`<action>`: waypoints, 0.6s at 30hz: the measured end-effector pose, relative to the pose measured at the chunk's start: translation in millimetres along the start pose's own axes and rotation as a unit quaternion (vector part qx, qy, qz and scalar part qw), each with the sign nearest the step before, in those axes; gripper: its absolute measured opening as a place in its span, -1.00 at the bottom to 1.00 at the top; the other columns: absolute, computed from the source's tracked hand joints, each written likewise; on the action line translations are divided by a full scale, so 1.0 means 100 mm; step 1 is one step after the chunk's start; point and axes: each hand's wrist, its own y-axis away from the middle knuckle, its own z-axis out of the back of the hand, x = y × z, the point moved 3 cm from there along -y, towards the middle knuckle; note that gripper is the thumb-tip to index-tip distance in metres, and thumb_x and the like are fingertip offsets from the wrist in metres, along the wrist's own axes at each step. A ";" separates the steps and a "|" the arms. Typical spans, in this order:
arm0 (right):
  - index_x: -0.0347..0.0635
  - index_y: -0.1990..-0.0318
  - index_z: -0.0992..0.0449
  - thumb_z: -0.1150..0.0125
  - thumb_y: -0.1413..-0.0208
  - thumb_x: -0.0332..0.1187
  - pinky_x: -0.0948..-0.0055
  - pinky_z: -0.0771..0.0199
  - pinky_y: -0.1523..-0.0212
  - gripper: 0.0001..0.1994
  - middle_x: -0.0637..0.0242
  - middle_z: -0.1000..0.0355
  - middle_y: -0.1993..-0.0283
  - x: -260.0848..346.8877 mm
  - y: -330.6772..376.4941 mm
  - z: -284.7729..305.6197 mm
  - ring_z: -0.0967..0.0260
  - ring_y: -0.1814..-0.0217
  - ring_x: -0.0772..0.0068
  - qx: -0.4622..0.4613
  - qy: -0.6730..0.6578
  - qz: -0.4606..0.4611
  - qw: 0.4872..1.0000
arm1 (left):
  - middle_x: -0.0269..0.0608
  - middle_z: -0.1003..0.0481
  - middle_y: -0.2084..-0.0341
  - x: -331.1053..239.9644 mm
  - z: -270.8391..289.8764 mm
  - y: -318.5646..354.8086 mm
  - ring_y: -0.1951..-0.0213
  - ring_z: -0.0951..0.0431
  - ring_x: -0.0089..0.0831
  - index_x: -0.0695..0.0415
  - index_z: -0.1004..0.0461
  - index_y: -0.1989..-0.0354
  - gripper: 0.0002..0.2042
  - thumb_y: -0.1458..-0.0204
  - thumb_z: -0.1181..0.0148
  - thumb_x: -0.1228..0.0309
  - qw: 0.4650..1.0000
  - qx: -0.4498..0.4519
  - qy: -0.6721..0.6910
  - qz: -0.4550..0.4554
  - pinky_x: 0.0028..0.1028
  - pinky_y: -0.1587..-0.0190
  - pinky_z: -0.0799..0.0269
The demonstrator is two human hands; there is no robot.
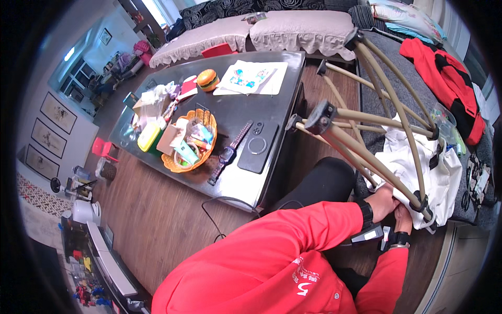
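Red sleeves (314, 225) came nearest; the tan frame's (361, 152) long poles slanted down-right, low end beside left hand (384, 201) and right hand (402, 219), fingers bent, hold unclear.

Blk table (235, 112) w/ lots on top: orange basket (213, 128) of misc. small items (185, 152) nr its front L edge; wristwatch (227, 154) & dk flat device (256, 148) w/ ring mark on table's near R part. Toward table's far end: burger-shaped thing (208, 80) & white sheets (261, 78) w/ blue pic. Yellow-lidded box (149, 137) on table's L side. Off table: red stool (103, 148) on wood floor (151, 209) to its L, 3 framed pics (58, 111) on wall farther L, pinkish-covered sofa (298, 29) bhd it, grey couch (389, 49) w/ red/blk jacket (436, 78) to its R.
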 end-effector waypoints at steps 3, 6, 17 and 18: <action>-0.29 -0.04 -0.36 -0.02 -0.17 -0.37 0.39 -0.26 -0.15 -0.69 0.19 -0.34 -0.07 0.02 0.10 0.06 -0.29 -0.08 0.34 -0.092 0.104 -0.102 0.985 | 0.07 -0.35 0.06 -0.14 -0.01 0.11 0.00 -0.35 -0.23 0.27 -0.12 -0.18 -0.53 -0.09 0.00 0.47 0.757 -0.029 -0.639 -0.135 -0.44 -0.10 -0.26; -0.27 -0.02 -0.41 0.06 -0.19 -0.34 0.42 -0.20 -0.17 -0.69 0.21 -0.38 -0.05 0.04 0.27 -0.08 -0.29 -0.10 0.38 -0.096 0.299 -0.129 0.941 | 0.12 -0.41 0.13 -0.24 -0.06 0.18 0.04 -0.39 -0.19 0.29 -0.29 -0.04 -0.60 -0.02 -0.06 0.38 0.727 0.056 -0.662 -0.175 -0.40 -0.06 -0.26; -0.19 0.19 -0.46 -0.01 -0.18 -0.28 0.43 -0.40 0.33 -0.80 0.30 -0.47 0.26 0.39 0.30 -0.71 -0.38 0.27 0.40 -0.121 0.435 -0.004 0.892 | -0.09 -0.28 0.06 -0.07 0.21 -0.13 0.01 -0.34 -0.30 0.17 -0.16 -0.11 -0.68 -0.16 0.19 0.62 0.994 -0.075 0.047 0.060 -0.42 -0.02 -0.35; -0.17 0.18 -0.47 0.01 -0.21 -0.27 0.51 -0.39 0.39 -0.80 0.32 -0.48 0.24 0.38 0.37 -0.67 -0.38 0.29 0.48 -0.133 0.372 -0.060 0.917 | -0.10 -0.31 0.09 -0.06 0.22 -0.14 0.03 -0.36 -0.32 0.18 -0.19 -0.08 -0.69 -0.15 0.16 0.62 0.994 -0.089 0.032 0.058 -0.44 -0.02 -0.34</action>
